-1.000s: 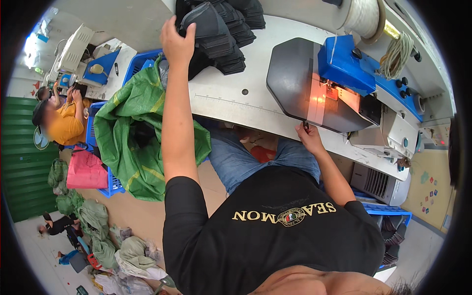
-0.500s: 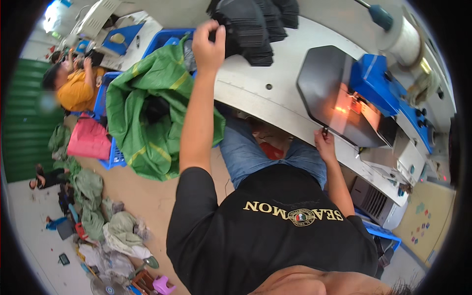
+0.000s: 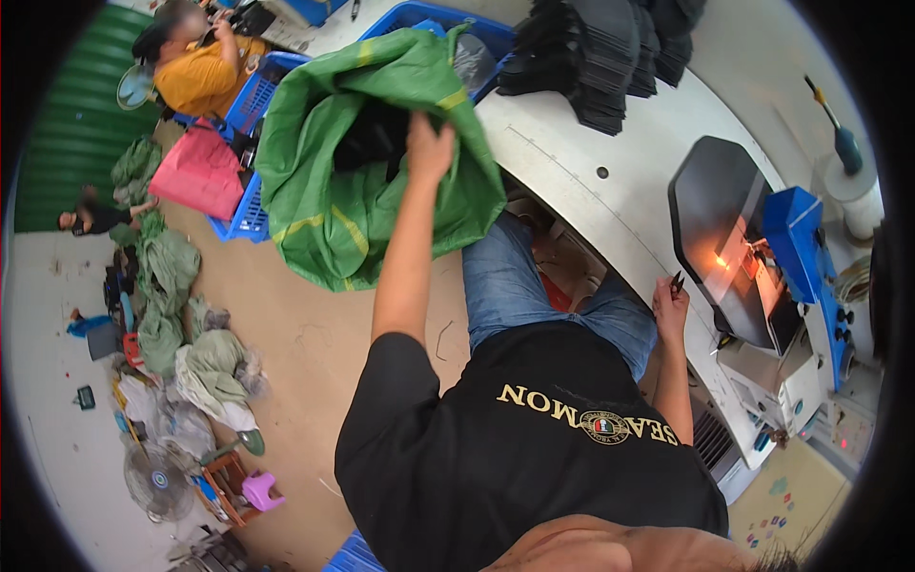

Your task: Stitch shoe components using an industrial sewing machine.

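My left hand (image 3: pixel 429 151) reaches into the mouth of a green woven sack (image 3: pixel 315 214) standing at my left. Dark pieces (image 3: pixel 372 138) lie inside the sack beside my fingers. Blur and the dark contents hide whether those fingers grip anything. By the table's front edge, my right hand (image 3: pixel 670 303) is closed around small dark thread snips (image 3: pixel 677 281), their tips poking up. Just beyond it a blue sewing machine (image 3: pixel 793 234) has a dark glossy plate (image 3: pixel 710 205) with an orange glow on it. A tall stack of black cut pieces (image 3: pixel 596 57) rests on the white table (image 3: pixel 562 157).
Blue baskets (image 3: pixel 250 214) stand behind the sack, one with a pink bag (image 3: pixel 198 172). A person in yellow (image 3: pixel 200 81) works at the far left. Fabric heaps (image 3: pixel 172 276), a fan (image 3: pixel 159 483) and a purple stool (image 3: pixel 262 491) line the floor. A thread cone (image 3: pixel 863 205) stands right.
My left hand has come from beside the black stack down into the sack's mouth. The view has shifted, with the table now farther right. My right hand keeps the snips near the table edge.
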The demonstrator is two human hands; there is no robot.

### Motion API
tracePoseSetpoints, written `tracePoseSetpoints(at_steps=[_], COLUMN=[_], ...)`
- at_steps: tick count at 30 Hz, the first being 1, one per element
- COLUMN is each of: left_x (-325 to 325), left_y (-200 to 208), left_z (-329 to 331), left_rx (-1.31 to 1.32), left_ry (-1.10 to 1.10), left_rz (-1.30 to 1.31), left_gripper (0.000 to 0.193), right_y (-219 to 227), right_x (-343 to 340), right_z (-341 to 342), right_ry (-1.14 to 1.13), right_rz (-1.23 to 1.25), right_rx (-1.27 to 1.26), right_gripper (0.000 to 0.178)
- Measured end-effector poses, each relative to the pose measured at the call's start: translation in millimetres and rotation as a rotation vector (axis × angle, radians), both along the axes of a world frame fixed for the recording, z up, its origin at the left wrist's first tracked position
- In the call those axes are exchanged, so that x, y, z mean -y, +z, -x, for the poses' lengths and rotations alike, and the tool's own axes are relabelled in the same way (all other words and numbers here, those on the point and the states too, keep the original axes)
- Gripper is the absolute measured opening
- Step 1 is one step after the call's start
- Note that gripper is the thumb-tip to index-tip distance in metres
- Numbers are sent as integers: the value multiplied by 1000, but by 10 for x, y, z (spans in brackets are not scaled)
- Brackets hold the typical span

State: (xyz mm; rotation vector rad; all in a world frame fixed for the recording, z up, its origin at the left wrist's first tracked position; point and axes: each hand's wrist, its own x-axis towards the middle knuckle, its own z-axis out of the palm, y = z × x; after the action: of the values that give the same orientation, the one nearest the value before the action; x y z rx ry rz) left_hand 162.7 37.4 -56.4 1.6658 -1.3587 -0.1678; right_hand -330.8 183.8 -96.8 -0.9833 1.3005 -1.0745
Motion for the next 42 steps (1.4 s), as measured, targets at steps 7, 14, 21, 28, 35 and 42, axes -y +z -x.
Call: tracePoseSetpoints(at_steps=[7, 14, 21, 28, 35, 42], left_x=[704, 240, -69, 35, 192, 113], left_y=[330, 89, -329, -79, 146, -7], left_z=[342, -257, -905, -826, -235, 53], left_rx=[216, 130, -205, 136, 249, 220], left_ry=[-37, 197, 186, 168, 213, 49], left_rz=[-277, -111, -710, -689, -450, -373], left_gripper=[55, 34, 68, 79, 28, 24], right_y=[81, 54, 19, -8, 32, 57], right_x=[4, -5, -2, -3, -7, -5], right_z=[-52, -39, -16, -9, -33, -44], right_ry=[-42, -27, -1, -1, 0, -14], right_rz=[-10, 6, 10, 5, 17, -2], right_rx=[-37, -36, -83, -48, -77, -77], right_gripper=[32, 34, 35, 34, 35, 34])
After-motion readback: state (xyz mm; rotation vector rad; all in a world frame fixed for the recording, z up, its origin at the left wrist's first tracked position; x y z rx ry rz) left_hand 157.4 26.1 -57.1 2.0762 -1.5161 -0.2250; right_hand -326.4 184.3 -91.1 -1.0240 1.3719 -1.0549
